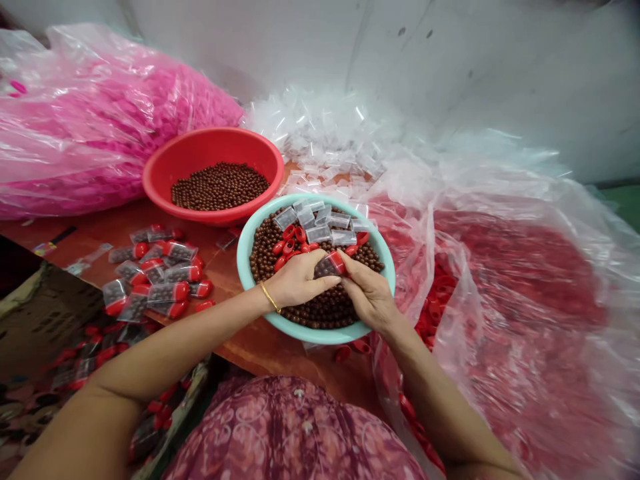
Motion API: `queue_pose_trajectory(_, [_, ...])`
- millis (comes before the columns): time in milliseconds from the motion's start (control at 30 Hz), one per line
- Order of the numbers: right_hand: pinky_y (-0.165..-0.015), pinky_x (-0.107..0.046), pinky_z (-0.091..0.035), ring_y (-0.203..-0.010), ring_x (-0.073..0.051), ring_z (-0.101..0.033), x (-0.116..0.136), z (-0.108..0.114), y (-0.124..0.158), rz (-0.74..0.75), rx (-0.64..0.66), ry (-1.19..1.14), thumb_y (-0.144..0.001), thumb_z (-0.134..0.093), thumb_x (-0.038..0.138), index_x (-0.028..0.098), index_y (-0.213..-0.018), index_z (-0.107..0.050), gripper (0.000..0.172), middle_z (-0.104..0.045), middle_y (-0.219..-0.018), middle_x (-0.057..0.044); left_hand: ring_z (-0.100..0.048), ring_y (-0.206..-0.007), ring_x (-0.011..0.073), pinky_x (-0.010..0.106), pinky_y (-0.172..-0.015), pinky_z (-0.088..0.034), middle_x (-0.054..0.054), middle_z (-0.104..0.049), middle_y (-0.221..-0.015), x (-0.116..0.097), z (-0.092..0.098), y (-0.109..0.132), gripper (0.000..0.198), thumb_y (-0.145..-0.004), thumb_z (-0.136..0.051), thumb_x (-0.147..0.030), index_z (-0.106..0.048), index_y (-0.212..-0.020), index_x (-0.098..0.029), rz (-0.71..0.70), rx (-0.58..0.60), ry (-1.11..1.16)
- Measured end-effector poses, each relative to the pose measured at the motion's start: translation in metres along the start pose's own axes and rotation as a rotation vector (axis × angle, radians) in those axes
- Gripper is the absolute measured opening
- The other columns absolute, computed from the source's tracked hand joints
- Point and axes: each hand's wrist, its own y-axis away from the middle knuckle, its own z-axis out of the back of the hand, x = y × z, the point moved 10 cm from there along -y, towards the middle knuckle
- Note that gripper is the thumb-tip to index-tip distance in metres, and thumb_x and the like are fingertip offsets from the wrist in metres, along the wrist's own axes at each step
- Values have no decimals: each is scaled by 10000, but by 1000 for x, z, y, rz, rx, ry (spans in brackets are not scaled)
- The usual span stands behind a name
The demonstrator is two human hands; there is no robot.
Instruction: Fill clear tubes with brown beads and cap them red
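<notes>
Over a light blue basin (243, 267) of brown balls (325, 313), my left hand (295, 279) holds the clear body of a small container (326, 267) filled with dark balls. My right hand (367, 290) pinches the same container at its red cap (337, 262), fingers closed. Several empty clear containers (319, 234) and loose red caps (288, 247) lie on the balls at the basin's far side, just beyond my hands.
Behind on the left stands a red basin (165, 160) of brown balls. Filled containers (167, 293) are piled at the table's left edge. A bag of pink pieces (100, 120), a heap of clear containers (320, 127) and a bag of red caps (530, 280) surround the basins.
</notes>
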Motion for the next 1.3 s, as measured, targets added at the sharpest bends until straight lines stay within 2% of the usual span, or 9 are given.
queue_pose_trajectory(100, [-780, -312, -533, -835, -185, -677, -7, 16, -4, -88, -88, 1, -898, -429, 319, 202, -1067, -694, 335, -724, -924, -53, -542, -722, 155, 257, -670, -420, 13, -611, -785, -2, -7, -4, 257, -748, -607, -362, -576, -872, -139, 3, 66, -5])
queue_pose_trajectory(267, [-512, -276, -467, -484, -125, -516, -31, 27, -15, -335, -363, -213, -907, -297, 567, 193, -901, -707, 555, -588, -606, -17, -474, -574, 108, 205, -531, -350, -32, -528, -609, -4, -14, -4, 140, -684, -610, -273, -532, -683, -156, 27, 132, -53])
queue_pose_trajectory(400, [-643, -288, -517, -634, -130, -587, -42, -15, -31, -493, -191, -472, -928, -81, 556, 196, -1133, -620, 680, -647, -871, -54, -420, -480, 93, 205, -459, -293, -39, -472, -523, -7, -29, 4, 116, -632, -581, -201, -483, -581, -166, 11, 260, -215])
queue_pose_trajectory(567, [-1047, -355, -382, -1171, -168, -528, -20, -46, -29, -391, 94, -474, -926, -155, 562, 226, -1347, -462, 620, -573, -1255, -65, -500, -506, 145, 236, -495, -360, 5, -549, -545, -5, -43, 11, 59, -612, -595, -211, -564, -642, -171, -44, 346, -423])
queue_pose_trajectory(733, [-985, -387, -435, -1109, -197, -577, -17, -46, -31, -405, 121, -558, -921, -87, 571, 204, -1183, -606, 688, -649, -1141, -82, -596, -635, 207, 272, -586, -421, 55, -640, -674, -9, -46, 10, 123, -664, -597, -260, -593, -749, -171, -82, 320, -528])
queue_pose_trajectory(900, [-789, -332, -493, -873, -188, -632, -41, 16, -43, -388, -203, -212, -927, -242, 519, 184, -942, -679, 551, -698, -930, -72, -584, -619, 151, 243, -596, -403, 23, -644, -691, -23, 8, 14, 170, -797, -537, -350, -573, -777, -185, -11, 16, -485])
queue_pose_trajectory(1033, [-718, -323, -458, -803, -208, -622, -54, 38, -37, -400, -70, 478, -857, -485, 388, 185, -862, -686, 285, -691, -891, -82, -590, -662, 169, 254, -608, -389, 36, -650, -719, -14, 95, 49, 255, -839, -494, -427, -591, -820, -192, 115, -269, -812])
queue_pose_trajectory(1133, [-647, -318, -438, -846, -258, -626, -68, 37, -30, -508, 51, 798, -857, -481, 479, 151, -1002, -655, 399, -663, -987, -142, -578, -705, 205, 269, -601, -377, 63, -636, -729, 8, 144, 74, 293, -867, -438, -420, -571, -789, -172, 312, -237, -1193])
queue_pose_trajectory(1300, [-623, -322, -442, -859, -283, -636, -72, 15, -33, -523, 161, 875, -849, -473, 492, 146, -1134, -579, 461, -645, -1057, -156, -568, -890, 254, 339, -756, -440, 133, -631, -962, -5, 140, 62, 332, -849, -495, -399, -589, -968, -103, 217, -151, -1327])
